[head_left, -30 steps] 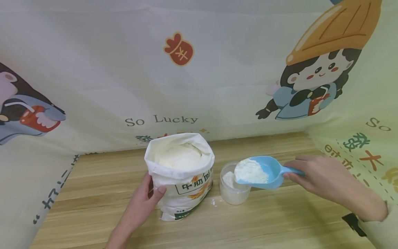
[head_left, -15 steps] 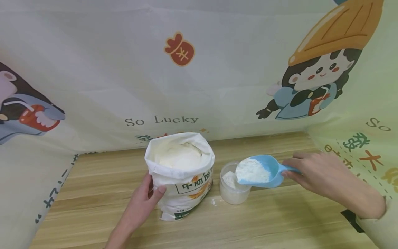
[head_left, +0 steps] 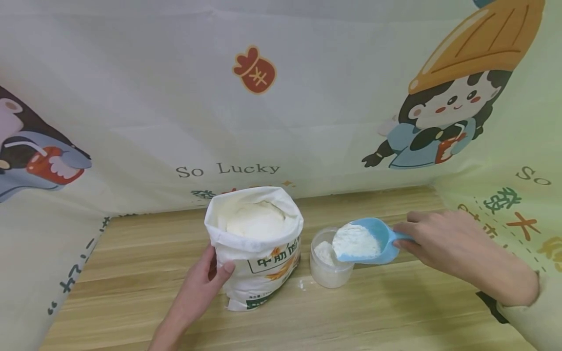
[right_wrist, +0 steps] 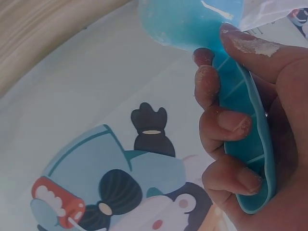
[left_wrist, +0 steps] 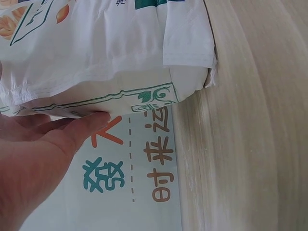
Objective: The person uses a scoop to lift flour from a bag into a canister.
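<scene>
- One right hand (head_left: 448, 243), fingers curled round the handle of a blue scoop (head_left: 388, 248), gripping it; flour-like dust marks its thumb.
- One load of white powder (head_left: 356, 241), heaped on the scoop, ahead and to the left of the right hand; not yet tipped out.
- One clear jar (head_left: 331, 279), between the two hands, under the scoop's lip; touching or apart, cannot tell.
- Some powder in the jar (head_left: 324, 252), heaped on the side away from the right hand; remainder hidden by the scoop.
- One left hand (head_left: 199, 280), thumb on the front and fingers round the side of a white bag (head_left: 248, 251), holding it upright.
- One wide-open bag mouth, above and right of the left hand, with plenty of powder within.
- One small spill (head_left: 301, 284) on the worktop (head_left: 373, 317), right of the left hand, near the jar.
- Progress, as judged: bag opened, scoop filled, jar partly supplied; emptying the present load remains.
</scene>
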Demonstrator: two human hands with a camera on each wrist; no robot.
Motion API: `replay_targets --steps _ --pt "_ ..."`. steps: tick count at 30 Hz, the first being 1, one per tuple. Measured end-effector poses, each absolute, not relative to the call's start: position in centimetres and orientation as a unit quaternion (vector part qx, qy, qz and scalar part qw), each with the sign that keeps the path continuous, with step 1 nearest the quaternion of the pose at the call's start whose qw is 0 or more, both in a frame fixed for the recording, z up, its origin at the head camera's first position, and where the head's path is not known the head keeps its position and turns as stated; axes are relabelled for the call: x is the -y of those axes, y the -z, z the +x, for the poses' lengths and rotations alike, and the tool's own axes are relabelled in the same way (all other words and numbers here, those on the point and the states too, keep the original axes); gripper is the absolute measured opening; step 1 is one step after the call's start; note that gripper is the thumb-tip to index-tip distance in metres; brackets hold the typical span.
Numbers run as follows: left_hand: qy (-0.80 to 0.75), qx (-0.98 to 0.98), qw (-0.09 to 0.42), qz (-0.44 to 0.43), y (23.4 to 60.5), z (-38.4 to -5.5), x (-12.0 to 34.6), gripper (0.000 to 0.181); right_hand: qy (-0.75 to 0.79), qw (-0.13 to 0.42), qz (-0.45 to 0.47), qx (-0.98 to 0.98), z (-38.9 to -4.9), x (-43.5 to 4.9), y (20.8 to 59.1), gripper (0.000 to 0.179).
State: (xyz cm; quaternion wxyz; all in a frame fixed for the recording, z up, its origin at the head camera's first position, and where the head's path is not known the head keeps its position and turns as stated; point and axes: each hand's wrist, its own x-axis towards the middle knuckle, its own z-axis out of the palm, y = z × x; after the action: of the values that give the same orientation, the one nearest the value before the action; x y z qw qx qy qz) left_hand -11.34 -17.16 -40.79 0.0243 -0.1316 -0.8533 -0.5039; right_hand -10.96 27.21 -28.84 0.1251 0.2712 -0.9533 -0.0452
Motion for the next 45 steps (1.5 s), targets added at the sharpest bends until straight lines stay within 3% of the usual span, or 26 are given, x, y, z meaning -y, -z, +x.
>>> replay_targets --steps 17,29,37,45 --pt "0.495 0.860 -0.005 -0.122 40.8 -11.6 17.0 0.076 0.097 0.146 0.294 0.939 -11.4 -25.0 27.6 0.023" --pt "0.493 0.856 0.010 -0.155 41.1 -12.4 16.5 0.080 0.120 0.177 0.319 0.923 -11.5 -24.1 27.3 0.023" --pt "0.478 0.868 0.012 -0.134 41.0 -12.3 16.5 0.081 0.142 0.167 0.327 0.919 -11.5 -23.5 27.1 0.024" --pt "0.480 0.869 0.009 -0.122 41.2 -12.3 16.3 0.078 0.147 0.226 0.354 0.896 -11.4 -23.4 27.7 0.025"
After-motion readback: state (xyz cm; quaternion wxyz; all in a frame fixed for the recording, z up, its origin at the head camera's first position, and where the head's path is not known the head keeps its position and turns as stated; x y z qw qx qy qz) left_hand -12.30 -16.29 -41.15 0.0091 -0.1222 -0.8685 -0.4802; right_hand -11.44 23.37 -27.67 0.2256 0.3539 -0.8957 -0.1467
